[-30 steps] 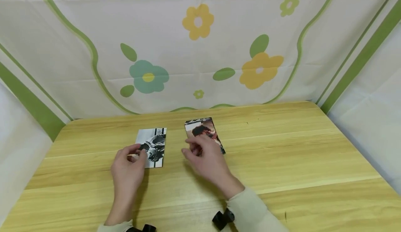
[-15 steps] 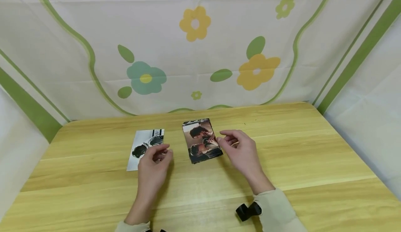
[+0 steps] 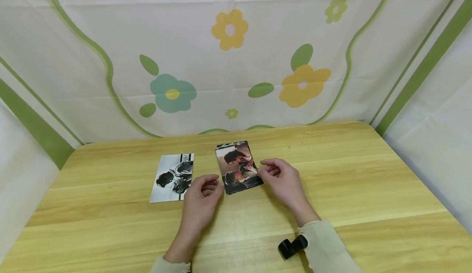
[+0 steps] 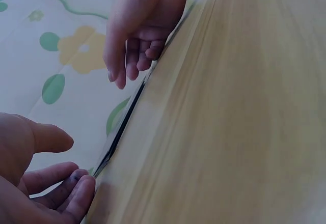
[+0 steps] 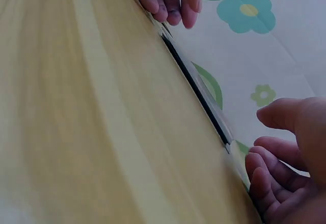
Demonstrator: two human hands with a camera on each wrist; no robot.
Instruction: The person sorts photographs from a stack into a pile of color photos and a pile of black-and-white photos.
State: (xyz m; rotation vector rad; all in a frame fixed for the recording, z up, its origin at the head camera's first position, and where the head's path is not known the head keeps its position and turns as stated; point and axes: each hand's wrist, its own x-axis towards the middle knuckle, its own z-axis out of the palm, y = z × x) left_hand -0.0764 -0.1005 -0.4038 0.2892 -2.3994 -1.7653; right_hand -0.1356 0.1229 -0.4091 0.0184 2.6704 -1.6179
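Observation:
A stack of printed photo cards point(image 3: 239, 168) lies slightly askew on the table, its top card a brownish picture of two figures. My left hand point(image 3: 202, 201) is at the stack's lower left edge, fingers loosely bent and fingertips right at the side. On the other side, my right hand point(image 3: 285, 183) has its fingertips by the right edge. Both wrist views show the stack edge-on as a thin dark line point(image 4: 125, 122), with thumb and fingers of each hand apart. Left of the stack lies a single black-and-white photo card point(image 3: 170, 179), its lower right corner near my left hand.
The wood-grain table point(image 3: 350, 174) ends at the back against a white cloth point(image 3: 258, 31) with printed flowers and green lines. Cloth walls also stand at both sides. A black wrist device point(image 3: 292, 247) sits at my right sleeve.
My left hand has left the single card and moved right to the stack's left edge. My right hand has moved off the stack's top to its right side.

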